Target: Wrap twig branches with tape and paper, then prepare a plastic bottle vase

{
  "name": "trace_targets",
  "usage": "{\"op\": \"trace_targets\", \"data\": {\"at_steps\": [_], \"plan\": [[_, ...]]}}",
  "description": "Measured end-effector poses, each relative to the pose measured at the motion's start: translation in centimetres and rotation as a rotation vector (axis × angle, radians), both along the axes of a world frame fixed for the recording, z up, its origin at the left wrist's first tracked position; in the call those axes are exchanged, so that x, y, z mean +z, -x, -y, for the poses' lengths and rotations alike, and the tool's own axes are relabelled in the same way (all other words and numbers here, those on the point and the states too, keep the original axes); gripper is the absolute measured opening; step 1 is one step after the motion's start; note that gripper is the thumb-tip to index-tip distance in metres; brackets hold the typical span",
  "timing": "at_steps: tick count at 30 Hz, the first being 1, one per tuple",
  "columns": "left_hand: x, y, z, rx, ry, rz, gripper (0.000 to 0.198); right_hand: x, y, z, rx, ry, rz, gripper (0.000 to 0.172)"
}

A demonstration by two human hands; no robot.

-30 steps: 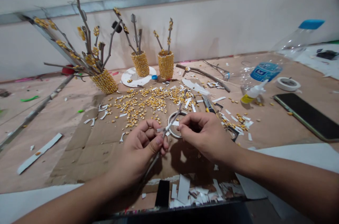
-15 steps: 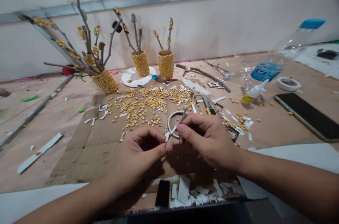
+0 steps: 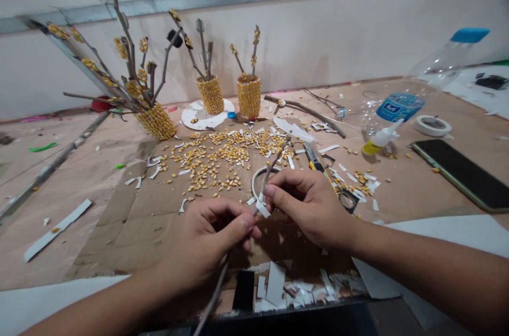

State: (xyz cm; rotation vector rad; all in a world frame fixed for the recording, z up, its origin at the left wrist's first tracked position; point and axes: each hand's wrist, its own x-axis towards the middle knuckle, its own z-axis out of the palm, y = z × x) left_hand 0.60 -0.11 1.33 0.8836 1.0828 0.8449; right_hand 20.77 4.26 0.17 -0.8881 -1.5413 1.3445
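The left hand [image 3: 222, 227] pinches a twig [image 3: 272, 165] between thumb and fingers; it slants from the near edge up over the middle of the cardboard [image 3: 119, 232]. A white strip [image 3: 263, 209] sits on the twig just above that grip. The right hand [image 3: 308, 206] has its thumb and fingers drawn close together beside the strip, though I cannot tell what they grip. Beyond lie a tape ring [image 3: 254, 183] and scattered corn kernels [image 3: 230, 155], with a cutter [image 3: 314, 157] to the right.
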Motion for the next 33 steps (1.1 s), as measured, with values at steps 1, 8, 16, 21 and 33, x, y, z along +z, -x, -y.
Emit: {"op": "trace_targets", "data": {"at_steps": [1,8,16,21,33], "plan": [[0.0,0.0,0.1,-0.022,0.009,0.016,0.031,0.0,0.0,0.0,0.001,-0.009,0.004,0.021],[-0.2,0.0,0.3,-0.015,0.065,0.081,0.033,-0.4,0.0,-0.2,-0.003,0.019,0.008,0.020],[0.1,-0.3,0.0,0.067,-0.177,-0.122,0.025,-0.6,0.0,-0.4,-0.030,0.010,0.013,0.020],[0.5,-0.4,-0.2,0.132,-0.103,-0.147,0.027,-1.0,0.1,-0.6,-0.044,0.037,0.014,0.020],[-0.5,0.2,0.3,-0.087,0.150,0.079,0.032,-0.8,0.6,-0.1,-0.058,0.003,-0.059,0.022]]}}
